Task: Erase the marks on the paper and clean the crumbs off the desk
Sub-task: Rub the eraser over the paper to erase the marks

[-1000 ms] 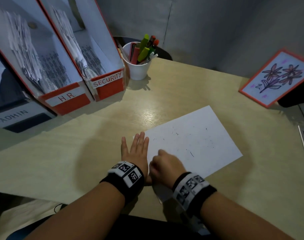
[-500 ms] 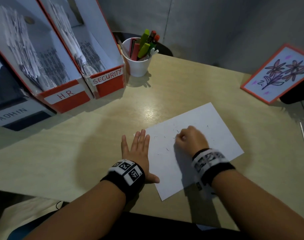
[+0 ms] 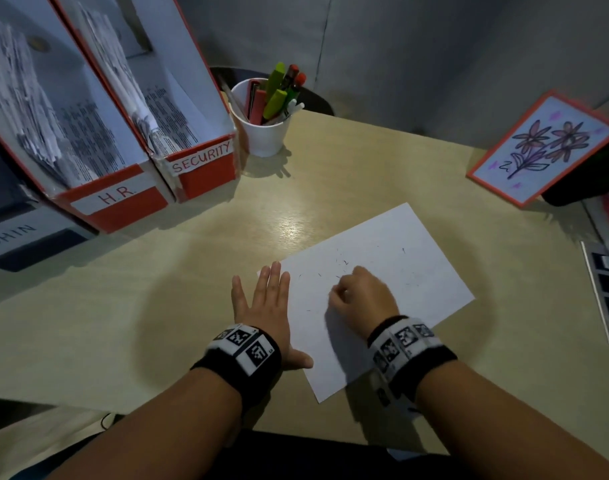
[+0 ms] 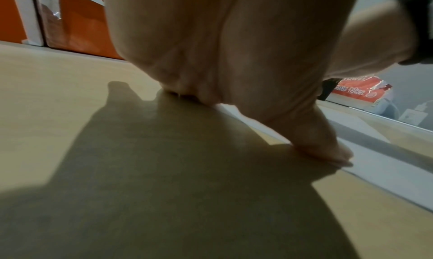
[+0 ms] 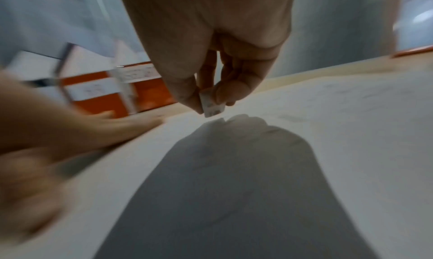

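Note:
A white sheet of paper (image 3: 400,268) lies slanted on the wooden desk (image 3: 123,306), sprinkled with small dark marks and crumbs (image 3: 344,263). My left hand (image 3: 265,303) lies flat with straight fingers on the paper's left edge, thumb (image 4: 328,148) pressing the sheet. My right hand (image 3: 362,296) is curled over the middle of the paper. In the right wrist view its thumb and fingers pinch a small white eraser (image 5: 212,104), whose tip is at the paper (image 5: 328,133).
Red file boxes labelled H.R. (image 3: 116,199) and SECURITY (image 3: 202,157) stand at the back left. A white cup of pens (image 3: 265,129) is behind the paper. A framed flower drawing (image 3: 542,147) leans at the right, with a grey object (image 3: 608,292) at the right edge.
My right hand went from the paper's near-left corner up to its middle, then drew slightly back toward me. The left hand has stayed flat on the paper's edge.

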Demonstrator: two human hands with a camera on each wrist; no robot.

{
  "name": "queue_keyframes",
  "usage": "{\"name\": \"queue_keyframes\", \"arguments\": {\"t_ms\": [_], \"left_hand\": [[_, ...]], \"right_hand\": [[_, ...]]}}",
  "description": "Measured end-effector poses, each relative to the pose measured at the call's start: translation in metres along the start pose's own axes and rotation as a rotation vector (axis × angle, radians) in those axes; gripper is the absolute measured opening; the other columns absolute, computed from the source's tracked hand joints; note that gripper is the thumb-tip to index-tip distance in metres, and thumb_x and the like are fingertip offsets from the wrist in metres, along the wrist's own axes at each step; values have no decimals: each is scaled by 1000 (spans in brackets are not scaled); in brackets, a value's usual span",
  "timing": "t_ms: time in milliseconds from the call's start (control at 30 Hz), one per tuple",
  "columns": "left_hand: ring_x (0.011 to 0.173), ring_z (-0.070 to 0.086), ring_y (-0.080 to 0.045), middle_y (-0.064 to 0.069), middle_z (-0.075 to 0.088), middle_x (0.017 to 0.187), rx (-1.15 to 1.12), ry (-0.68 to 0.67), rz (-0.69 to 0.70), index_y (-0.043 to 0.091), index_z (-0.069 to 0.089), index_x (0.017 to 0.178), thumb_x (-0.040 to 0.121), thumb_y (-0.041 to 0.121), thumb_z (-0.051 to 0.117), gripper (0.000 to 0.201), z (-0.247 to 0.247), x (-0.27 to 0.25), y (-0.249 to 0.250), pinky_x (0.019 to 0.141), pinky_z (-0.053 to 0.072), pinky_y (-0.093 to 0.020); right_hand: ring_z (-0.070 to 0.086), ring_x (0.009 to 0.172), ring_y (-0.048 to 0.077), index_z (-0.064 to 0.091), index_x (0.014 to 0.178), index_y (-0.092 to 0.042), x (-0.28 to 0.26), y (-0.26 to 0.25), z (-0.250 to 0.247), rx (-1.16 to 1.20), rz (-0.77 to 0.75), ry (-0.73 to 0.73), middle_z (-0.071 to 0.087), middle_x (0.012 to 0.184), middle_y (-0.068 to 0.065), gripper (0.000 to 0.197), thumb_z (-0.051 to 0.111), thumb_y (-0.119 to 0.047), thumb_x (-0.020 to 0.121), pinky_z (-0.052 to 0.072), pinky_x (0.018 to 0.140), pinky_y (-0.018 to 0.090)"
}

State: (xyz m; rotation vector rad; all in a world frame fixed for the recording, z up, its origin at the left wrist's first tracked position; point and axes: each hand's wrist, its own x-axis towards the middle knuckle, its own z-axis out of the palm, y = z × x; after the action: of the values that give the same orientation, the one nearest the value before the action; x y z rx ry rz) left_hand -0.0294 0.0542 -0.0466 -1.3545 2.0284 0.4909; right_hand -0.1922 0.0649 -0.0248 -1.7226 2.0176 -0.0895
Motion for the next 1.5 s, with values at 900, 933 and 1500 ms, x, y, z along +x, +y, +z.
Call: {"name": "queue_keyframes", "arguments": {"t_ms": [900,933,1500], "left_hand": [[147,-15,-25,-10,-15,160,208,264,197,18,8,152,87,32,64,87,-78,22,-47,114,-5,-57],[148,-11,-25,-10,-12,161,109,265,155,16,9,152,90,39,60,84,-67,16,-45,116,-1,-55],[135,-41,-31,-14,-49,142,-252,75,-109,6,-39,136,73,87,31,124,7,4,3,101,-20,-69]], "right_hand": [[55,68,14,69,77,-16,-35,118,-19,175,302,144,60,75,1,11,66,-25,82,38,57,24],[54,67,13,69,78,-15,-35,117,-20,162,304,134,60,74,0,11,66,-25,82,37,57,24],[55,57,31,69,74,-4,38,-32,-5,-184,-414,-125,51,74,11,13,65,-15,79,32,52,27]]}}
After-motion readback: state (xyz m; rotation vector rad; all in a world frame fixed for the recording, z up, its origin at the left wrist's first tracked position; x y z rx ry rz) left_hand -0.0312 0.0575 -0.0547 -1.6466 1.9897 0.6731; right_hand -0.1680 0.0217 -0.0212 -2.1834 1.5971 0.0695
